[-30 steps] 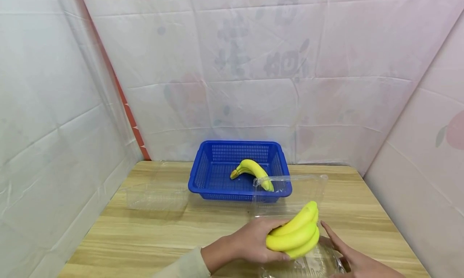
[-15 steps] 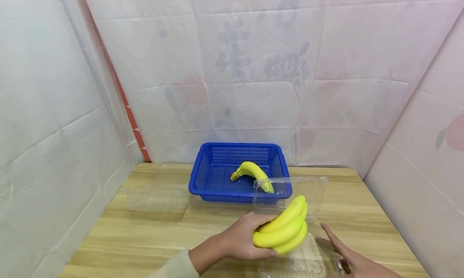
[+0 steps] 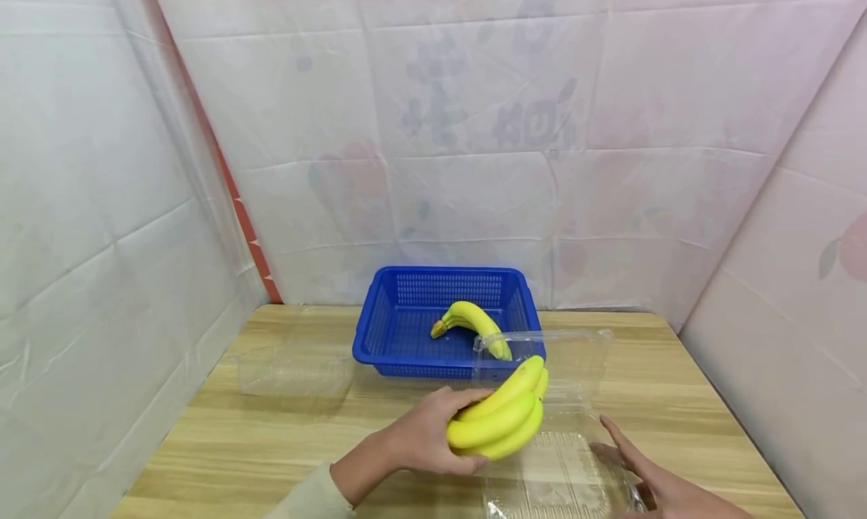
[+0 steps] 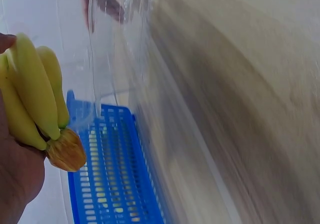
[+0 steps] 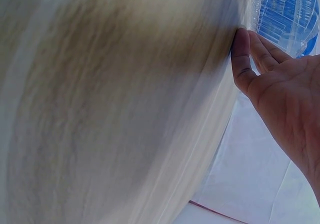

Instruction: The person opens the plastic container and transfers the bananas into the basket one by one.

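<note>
My left hand (image 3: 430,434) grips a bunch of bananas (image 3: 501,417) above the left part of an open clear plastic clamshell box (image 3: 562,474). In the left wrist view, the bunch's brown stem end (image 4: 67,151) sticks out past the palm. The box's lid (image 3: 576,361) stands raised at the back, partly in front of a blue basket (image 3: 447,365). My right hand (image 3: 667,481) rests against the right side of the box, its fingers fairly straight. In the right wrist view, the thumb and fingertips of the right hand (image 5: 285,89) meet the box's edge.
Another banana bunch (image 3: 474,322) lies in the blue basket at the back of the wooden table (image 3: 271,444). A second clear plastic box (image 3: 294,372) stands left of the basket. White printed sheets (image 3: 440,128) hang around the table's back and sides.
My left hand has moved left and slightly up with the bananas, uncovering more of the box's base. The right hand has stayed at the box's right side.
</note>
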`<state>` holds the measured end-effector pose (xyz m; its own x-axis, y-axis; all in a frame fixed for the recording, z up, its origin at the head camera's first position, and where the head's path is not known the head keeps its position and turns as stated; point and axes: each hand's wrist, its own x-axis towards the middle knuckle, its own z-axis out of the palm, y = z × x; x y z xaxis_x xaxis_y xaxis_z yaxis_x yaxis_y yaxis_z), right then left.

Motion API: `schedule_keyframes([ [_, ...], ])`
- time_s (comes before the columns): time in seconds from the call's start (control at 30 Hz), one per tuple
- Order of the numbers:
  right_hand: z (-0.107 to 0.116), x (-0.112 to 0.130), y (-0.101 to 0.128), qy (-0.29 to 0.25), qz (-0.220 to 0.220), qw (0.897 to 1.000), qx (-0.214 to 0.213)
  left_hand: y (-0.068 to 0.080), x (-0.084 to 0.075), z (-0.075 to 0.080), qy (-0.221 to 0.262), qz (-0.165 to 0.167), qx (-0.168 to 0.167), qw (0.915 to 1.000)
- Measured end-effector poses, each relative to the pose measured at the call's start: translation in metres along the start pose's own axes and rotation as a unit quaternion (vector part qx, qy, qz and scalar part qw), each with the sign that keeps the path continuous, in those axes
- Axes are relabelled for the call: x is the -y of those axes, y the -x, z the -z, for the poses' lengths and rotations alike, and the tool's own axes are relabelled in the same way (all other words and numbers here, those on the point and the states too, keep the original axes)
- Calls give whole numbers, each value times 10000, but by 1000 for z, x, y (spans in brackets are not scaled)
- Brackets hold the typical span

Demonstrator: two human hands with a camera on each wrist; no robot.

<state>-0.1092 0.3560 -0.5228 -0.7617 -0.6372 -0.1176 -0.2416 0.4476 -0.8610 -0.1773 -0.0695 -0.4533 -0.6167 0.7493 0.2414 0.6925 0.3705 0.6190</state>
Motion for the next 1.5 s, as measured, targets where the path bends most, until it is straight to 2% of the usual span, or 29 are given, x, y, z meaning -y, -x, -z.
schedule_keyframes([
  [0.13,0,-1,0,-65,-219,9997,28,5,4,6,-81,60,-26,9999],
  [0.3,1,-3,-1,-75,-236,9997,47,11,8,12,114,-113,-39,9999],
  [0.47,0,1,0,-26,90,9999,-47,15,12,21,468,-611,-228,9968],
  [0.63,-2,4,1,75,385,9991,-151,15,14,34,1077,-1234,-480,9853],
  [0.77,0,6,0,-43,166,9998,-49,15,10,47,1637,-1388,-617,9748],
  [0.9,4,6,-2,-388,-3,9989,257,15,10,59,1875,-1430,-946,9672],
  [1.0,6,5,-4,-468,109,9980,409,14,14,67,1906,-1315,-1262,9646],
  [1.17,6,4,-5,-451,145,9981,404,8,26,75,2252,-757,-1574,9585],
  [1.3,5,3,-5,-451,174,9982,342,0,40,80,2215,-15,-1849,9575],
  [1.5,5,3,-5,-487,136,9982,325,-20,63,81,1717,1252,-2180,9525],
])
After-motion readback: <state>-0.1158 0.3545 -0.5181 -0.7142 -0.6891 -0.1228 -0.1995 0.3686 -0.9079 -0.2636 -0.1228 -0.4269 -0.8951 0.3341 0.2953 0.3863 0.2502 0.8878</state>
